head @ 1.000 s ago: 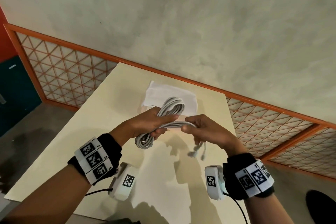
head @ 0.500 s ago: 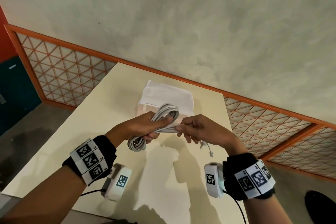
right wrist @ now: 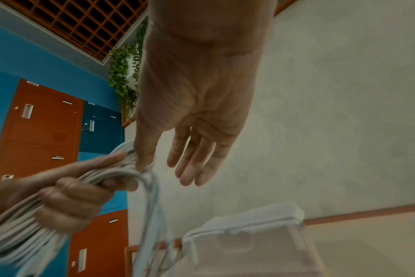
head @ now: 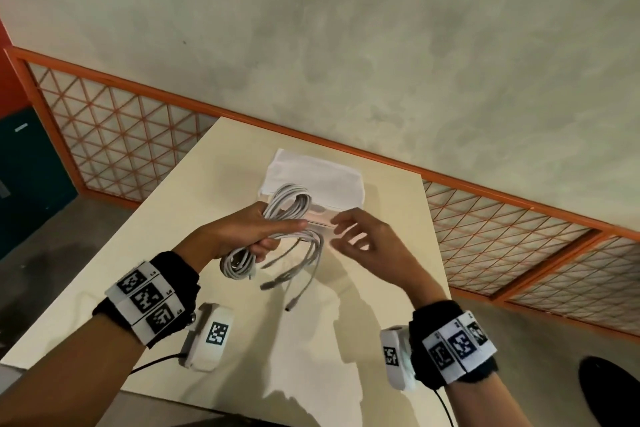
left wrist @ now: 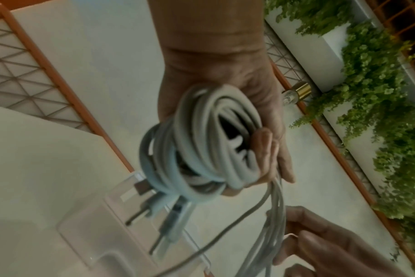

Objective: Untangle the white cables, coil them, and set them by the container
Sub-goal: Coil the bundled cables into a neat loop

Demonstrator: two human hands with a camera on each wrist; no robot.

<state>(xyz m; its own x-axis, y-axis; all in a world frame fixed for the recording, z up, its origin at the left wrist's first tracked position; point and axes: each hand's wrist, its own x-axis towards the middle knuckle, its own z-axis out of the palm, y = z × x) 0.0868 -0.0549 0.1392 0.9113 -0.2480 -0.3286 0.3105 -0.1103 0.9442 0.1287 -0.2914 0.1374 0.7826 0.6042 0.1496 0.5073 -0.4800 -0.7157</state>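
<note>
My left hand grips a coil of white cables above the table, fingers curled round the bundle. Loose ends with plugs hang from the coil toward the tabletop. My right hand hovers just right of the coil with fingers straight and spread, holding nothing. Its thumb tip sits close to the cable loop in the right wrist view. The clear container, covered by a white cloth, stands on the table just behind both hands.
The cream table has its far edge near an orange-framed lattice rail. Its near edge lies below my wrists. A dark round object sits on the floor at right.
My right hand has let go of the cable strand and opened, drawing slightly to the right. The freed ends have dropped and now dangle below the coil in my left hand.
</note>
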